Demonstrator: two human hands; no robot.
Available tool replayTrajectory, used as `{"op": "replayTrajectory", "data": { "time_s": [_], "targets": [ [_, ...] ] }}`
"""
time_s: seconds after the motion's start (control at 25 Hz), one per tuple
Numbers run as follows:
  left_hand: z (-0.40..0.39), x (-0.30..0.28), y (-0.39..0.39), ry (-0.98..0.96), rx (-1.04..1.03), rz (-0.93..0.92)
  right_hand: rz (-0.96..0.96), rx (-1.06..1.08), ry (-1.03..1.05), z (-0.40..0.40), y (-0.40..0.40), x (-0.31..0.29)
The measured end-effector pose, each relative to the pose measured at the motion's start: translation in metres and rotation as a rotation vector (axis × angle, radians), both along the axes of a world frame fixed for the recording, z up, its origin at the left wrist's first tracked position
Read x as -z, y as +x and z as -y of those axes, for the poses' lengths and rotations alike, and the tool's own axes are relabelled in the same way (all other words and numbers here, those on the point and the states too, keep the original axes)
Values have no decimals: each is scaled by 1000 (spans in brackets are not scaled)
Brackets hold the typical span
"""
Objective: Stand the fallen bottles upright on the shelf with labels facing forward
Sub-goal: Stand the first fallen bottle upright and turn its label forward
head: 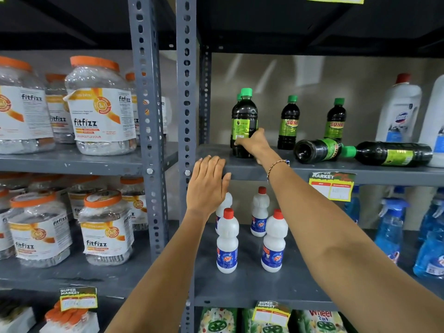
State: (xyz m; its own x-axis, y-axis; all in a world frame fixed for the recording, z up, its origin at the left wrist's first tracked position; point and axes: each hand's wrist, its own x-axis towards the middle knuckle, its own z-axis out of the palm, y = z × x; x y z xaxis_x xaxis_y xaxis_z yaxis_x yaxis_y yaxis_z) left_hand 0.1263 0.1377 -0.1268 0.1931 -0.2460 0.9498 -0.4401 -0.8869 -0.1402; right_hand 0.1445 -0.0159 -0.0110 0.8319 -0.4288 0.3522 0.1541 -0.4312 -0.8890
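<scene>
On the grey shelf (245,168) a dark bottle with a green cap (243,116) stands upright at the left, its label turned sideways. My right hand (253,144) is shut around its lower part. Another green cap peeks out behind it. Two upright dark bottles (289,123) (335,121) show their labels to the front. Two dark bottles lie on their sides to the right: one with its base toward me (316,150), one lengthwise with the cap pointing left (394,153). My left hand (207,186) rests flat and open on the shelf's front edge.
Large white jugs (398,109) stand at the shelf's right end. Below are white bottles with red caps (227,241) and blue spray bottles (391,227). Clear jars with orange lids (101,106) fill the left rack beyond the grey upright posts (186,92).
</scene>
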Motion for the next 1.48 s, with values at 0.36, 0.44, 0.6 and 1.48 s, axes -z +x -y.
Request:
{"op": "replayTrajectory", "data": {
  "time_s": [0.36,0.44,0.6,1.48],
  "targets": [
    [2,1,-3,-42,0,-30,-21,110,-169,-2,0,0],
    [4,-1,-2,-36,0,-24,-63,55,-99,1,0,-3],
    [4,0,-4,-40,0,-45,-45,118,-174,2,1,1],
    [4,3,0,-50,17,-3,-153,80,-216,-1,2,3]
  ]
}}
